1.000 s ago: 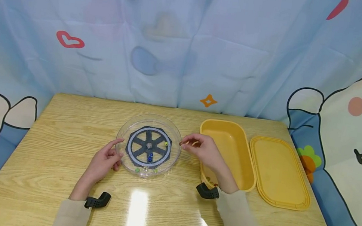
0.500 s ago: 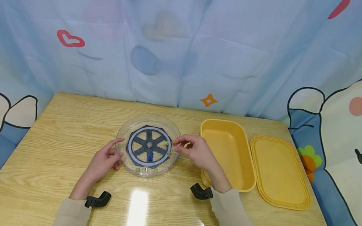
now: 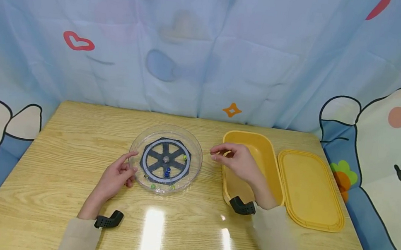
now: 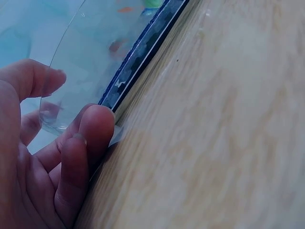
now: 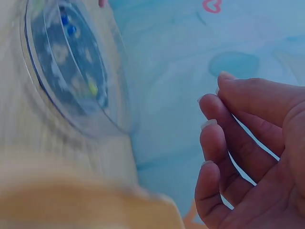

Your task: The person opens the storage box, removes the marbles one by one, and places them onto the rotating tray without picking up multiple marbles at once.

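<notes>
In the head view, a clear round dish (image 3: 192, 178) stands on the table, a dark spoked wheel (image 3: 153, 149) showing through it. Inside are two blue marbles (image 3: 167, 172) near the center, green ones (image 3: 153, 186) along the front, a yellow-green one (image 3: 185, 157) at the right and a small dark one (image 3: 145, 176) at front left. My left hand (image 3: 113, 179) touches the dish's left rim, index finger and thumb spread apart. My right hand (image 3: 239, 160) hovers between dish and yellow tub (image 3: 259, 149), fingers bent; nothing shows between its fingertips in the right wrist view.
The yellow tub stands right of the dish, partly hidden by my right arm. Beside it lies a flat yellow lid (image 3: 310, 190). A patterned blue curtain (image 3: 176, 76) hangs behind the wooden table (image 3: 82, 139).
My right hand carries a small reddish-brown marble to the dish's right side, then draws back toward the tub without it. One marble at the front has shifted. The left hand stays put.
</notes>
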